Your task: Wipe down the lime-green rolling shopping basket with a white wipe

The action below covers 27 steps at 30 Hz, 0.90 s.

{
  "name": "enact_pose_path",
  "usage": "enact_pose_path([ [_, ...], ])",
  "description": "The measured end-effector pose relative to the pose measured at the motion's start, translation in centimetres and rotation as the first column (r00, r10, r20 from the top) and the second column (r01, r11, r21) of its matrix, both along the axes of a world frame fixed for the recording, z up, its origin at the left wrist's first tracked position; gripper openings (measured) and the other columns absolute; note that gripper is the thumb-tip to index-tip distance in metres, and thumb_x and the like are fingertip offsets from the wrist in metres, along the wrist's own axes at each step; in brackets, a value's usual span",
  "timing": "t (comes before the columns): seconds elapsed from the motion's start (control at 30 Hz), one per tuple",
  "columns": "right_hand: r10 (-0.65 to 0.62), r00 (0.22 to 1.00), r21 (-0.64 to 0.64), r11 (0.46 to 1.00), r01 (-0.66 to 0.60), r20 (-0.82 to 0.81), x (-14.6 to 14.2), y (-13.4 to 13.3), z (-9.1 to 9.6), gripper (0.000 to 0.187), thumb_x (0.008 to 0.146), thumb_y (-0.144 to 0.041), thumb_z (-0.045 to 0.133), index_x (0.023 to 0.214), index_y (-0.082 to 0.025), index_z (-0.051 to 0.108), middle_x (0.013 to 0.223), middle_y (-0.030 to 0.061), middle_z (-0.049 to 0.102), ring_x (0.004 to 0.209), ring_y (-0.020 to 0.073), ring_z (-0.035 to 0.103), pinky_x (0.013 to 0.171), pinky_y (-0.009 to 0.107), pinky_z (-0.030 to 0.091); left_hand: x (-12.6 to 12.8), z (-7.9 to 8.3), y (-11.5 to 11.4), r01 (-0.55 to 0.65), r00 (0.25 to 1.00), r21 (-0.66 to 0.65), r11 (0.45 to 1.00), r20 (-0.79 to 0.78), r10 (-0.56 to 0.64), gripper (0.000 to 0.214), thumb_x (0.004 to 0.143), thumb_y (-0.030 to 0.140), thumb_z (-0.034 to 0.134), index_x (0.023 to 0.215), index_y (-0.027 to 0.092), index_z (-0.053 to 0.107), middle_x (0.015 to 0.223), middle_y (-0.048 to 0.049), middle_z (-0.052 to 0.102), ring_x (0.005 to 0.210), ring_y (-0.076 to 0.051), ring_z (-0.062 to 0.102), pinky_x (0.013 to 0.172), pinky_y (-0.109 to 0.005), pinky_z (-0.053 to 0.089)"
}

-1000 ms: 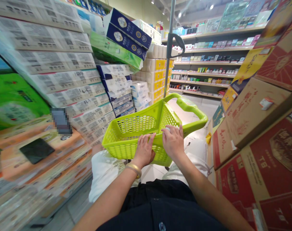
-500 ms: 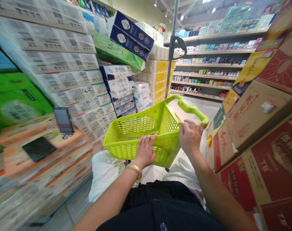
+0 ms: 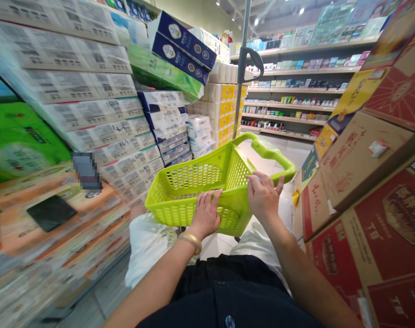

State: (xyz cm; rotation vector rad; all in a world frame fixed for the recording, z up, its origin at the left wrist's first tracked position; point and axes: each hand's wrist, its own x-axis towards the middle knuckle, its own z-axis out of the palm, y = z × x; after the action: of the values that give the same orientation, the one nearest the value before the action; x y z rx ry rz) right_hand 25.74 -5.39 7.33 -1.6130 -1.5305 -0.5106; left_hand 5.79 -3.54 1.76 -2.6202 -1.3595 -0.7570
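Note:
A lime-green plastic shopping basket (image 3: 190,180) with a curved handle (image 3: 269,152) tilts in front of my lap, and nothing shows inside it. My left hand (image 3: 204,214) grips the basket's near rim, fingers curled over the edge. My right hand (image 3: 263,197) rests on the near right corner of the basket below the handle, fingers bent against the rim. A gold bangle (image 3: 191,240) circles my left wrist.
Stacked tissue and paper packs (image 3: 91,114) crowd the left. Red and brown cardboard cartons (image 3: 371,182) wall the right. A grey pole with a hook (image 3: 243,64) rises behind the basket. Product shelves (image 3: 296,91) run along the back, past pale floor tiles (image 3: 279,146).
My right hand slid from the middle of the near rim out to the right corner by the handle, then drew slightly back. My left hand kept its grip.

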Motion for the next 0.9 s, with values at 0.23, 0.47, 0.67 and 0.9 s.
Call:
enact_pose_path([
  [0.23, 0.077, 0.993, 0.016, 0.997, -0.079, 0.085, -2.3, 0.2, -1.2, 0.022, 0.094, -0.019, 0.051, 0.101, -0.023, 0.072, 0.113, 0.006, 0.069, 0.109, 0.0223, 0.058, 0.121, 0.048, 0.013, 1.2, 1.2, -0.3, -0.079, 0.995, 0.04, 0.996, 0.056, 0.077, 0.05, 0.086, 0.025, 0.052, 0.136, 0.018, 0.048, 0.118, -0.0132, 0.06, 0.114, -0.029, 0.052, 0.107, -0.049, 0.037],
  [0.47, 0.127, 0.983, -0.034, 0.992, -0.123, 0.131, -2.0, 0.2, -1.1, 0.021, 0.096, -0.022, 0.052, 0.102, -0.026, 0.072, 0.114, 0.0028, 0.071, 0.108, 0.0214, 0.061, 0.121, 0.051, 0.002, 3.0, 2.7, 1.1, 0.03, 0.939, -0.092, 0.995, 0.343, 0.003, 0.03, 0.097, 0.025, 0.036, 0.114, 0.019, 0.06, 0.107, -0.0079, 0.067, 0.104, -0.022, 0.06, 0.096, -0.039, 0.045],
  [0.67, -0.052, 0.998, 0.054, 0.997, 0.05, 0.038, 2.1, 1.1, 0.2, 0.023, 0.096, -0.025, 0.05, 0.102, -0.024, 0.073, 0.114, 0.0059, 0.07, 0.108, 0.0235, 0.06, 0.118, 0.056, 0.007, 3.7, 2.8, 1.9, 0.01, 0.91, -0.165, 0.986, 0.411, 0.06, 0.026, 0.098, 0.026, 0.038, 0.1, 0.022, 0.064, 0.094, -0.0039, 0.067, 0.093, -0.019, 0.062, 0.086, -0.034, 0.046],
  [0.9, 0.125, 0.986, -0.063, 0.991, -0.118, 0.114, -2.4, 0.6, -1.1, 0.022, 0.095, -0.021, 0.052, 0.101, -0.025, 0.072, 0.116, 0.0052, 0.07, 0.11, 0.0219, 0.06, 0.12, 0.05, 0.005, 3.5, 2.3, 1.7, -0.009, 0.948, -0.165, 0.986, 0.314, 0.061, 0.024, 0.094, 0.024, 0.045, 0.113, 0.023, 0.06, 0.105, -0.0054, 0.065, 0.1, -0.022, 0.059, 0.09, -0.038, 0.043],
])
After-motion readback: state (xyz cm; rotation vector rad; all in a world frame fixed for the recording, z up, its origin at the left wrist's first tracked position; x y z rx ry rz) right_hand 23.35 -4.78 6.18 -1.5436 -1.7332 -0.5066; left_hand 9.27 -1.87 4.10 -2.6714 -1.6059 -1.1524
